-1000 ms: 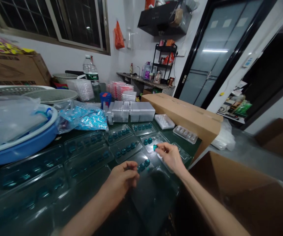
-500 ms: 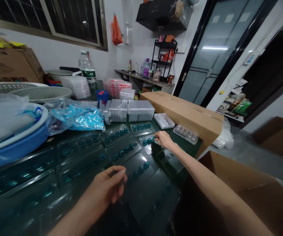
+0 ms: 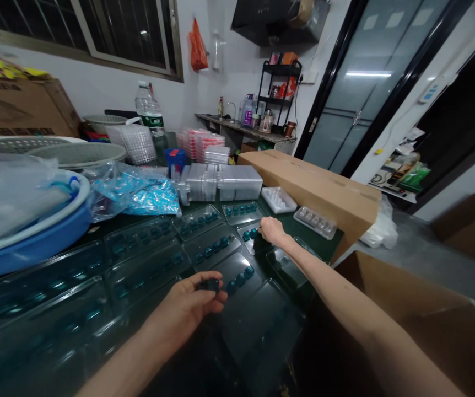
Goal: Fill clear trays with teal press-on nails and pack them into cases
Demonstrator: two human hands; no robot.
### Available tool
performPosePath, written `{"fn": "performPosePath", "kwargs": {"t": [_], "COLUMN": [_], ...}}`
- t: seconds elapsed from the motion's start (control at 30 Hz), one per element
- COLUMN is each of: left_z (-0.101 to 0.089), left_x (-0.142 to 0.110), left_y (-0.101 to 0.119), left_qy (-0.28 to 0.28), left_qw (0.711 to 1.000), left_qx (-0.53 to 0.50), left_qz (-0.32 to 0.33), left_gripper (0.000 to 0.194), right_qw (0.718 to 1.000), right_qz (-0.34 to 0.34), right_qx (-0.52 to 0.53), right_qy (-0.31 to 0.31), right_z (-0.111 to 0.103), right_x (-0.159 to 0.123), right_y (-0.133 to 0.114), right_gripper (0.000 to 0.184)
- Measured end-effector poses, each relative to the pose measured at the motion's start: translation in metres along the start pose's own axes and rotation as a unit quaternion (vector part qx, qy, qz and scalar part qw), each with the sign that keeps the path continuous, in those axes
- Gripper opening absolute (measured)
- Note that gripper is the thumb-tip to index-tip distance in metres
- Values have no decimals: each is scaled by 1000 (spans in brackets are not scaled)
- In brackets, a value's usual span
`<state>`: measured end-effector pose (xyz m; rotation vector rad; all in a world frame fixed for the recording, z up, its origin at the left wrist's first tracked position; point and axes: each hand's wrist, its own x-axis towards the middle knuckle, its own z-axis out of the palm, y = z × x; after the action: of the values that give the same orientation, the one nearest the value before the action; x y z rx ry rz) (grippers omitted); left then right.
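Note:
My left hand (image 3: 192, 303) is in the lower middle, above the clear plastic trays. Its thumb and fingers are curled around a small dark rounded piece (image 3: 212, 284), which shows between the fingertips. My right hand (image 3: 274, 230) reaches farther out, its fingers pinched together over a clear tray (image 3: 258, 246). Beside those fingers, teal pieces (image 3: 249, 235) sit in that tray; whatever the fingertips grip is hidden. Nearer my left hand, more teal pieces (image 3: 240, 278) lie in a row in another tray (image 3: 237, 314).
Farther back are clear plastic boxes (image 3: 241, 183), a white tray with pale pieces (image 3: 279, 200) and a moulded clear tray (image 3: 315, 221). A long cardboard box (image 3: 316, 179) borders the right side. On the left stand a blue basin (image 3: 31, 242) and bags of blue packets (image 3: 150, 193).
A dark piece now shows between my left fingertips, where none was visible before. My right hand remains at the same tray, and the teal piece seen at its fingertips is now hidden.

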<state>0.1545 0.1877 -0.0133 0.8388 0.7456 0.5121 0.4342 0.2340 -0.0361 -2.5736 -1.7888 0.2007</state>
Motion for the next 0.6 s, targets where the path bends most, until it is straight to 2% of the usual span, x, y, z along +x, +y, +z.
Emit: {"fn": "performPosePath", "kwargs": {"t": [0.17,0.27,0.33,0.37,0.4,0.47,0.53,0.6], "left_z": [5,4,4,4,5,9,14,20], "left_x": [-12,-21,-25,-26,-27,-29,-32,-36], "left_y": [1,1,1,1,0,0,0,1], "left_qy": [-6,15,35,41,41,35,34,36], "left_qw": [997,993,988,985,981,974,962,945], "left_qx": [34,70,111,131,149,183,227,284], "left_qz": [63,92,103,109,114,129,147,161], "left_gripper": [28,29,29,30,31,33,31,27], "right_qw": [998,992,982,972,941,887,857,854], "right_qz": [-6,-39,-89,-125,-186,-230,-219,-189], "right_qx": [49,97,148,185,274,399,466,485], "right_qy": [28,71,79,75,64,42,19,3], "right_z": [-18,-28,-28,-26,-22,-15,-8,-4], "right_x": [-20,-57,-93,-111,-129,-157,-173,-178], "right_y": [-8,-22,-39,-49,-58,-74,-83,-85], "right_gripper": [27,33,30,26,23,19,20,23]}}
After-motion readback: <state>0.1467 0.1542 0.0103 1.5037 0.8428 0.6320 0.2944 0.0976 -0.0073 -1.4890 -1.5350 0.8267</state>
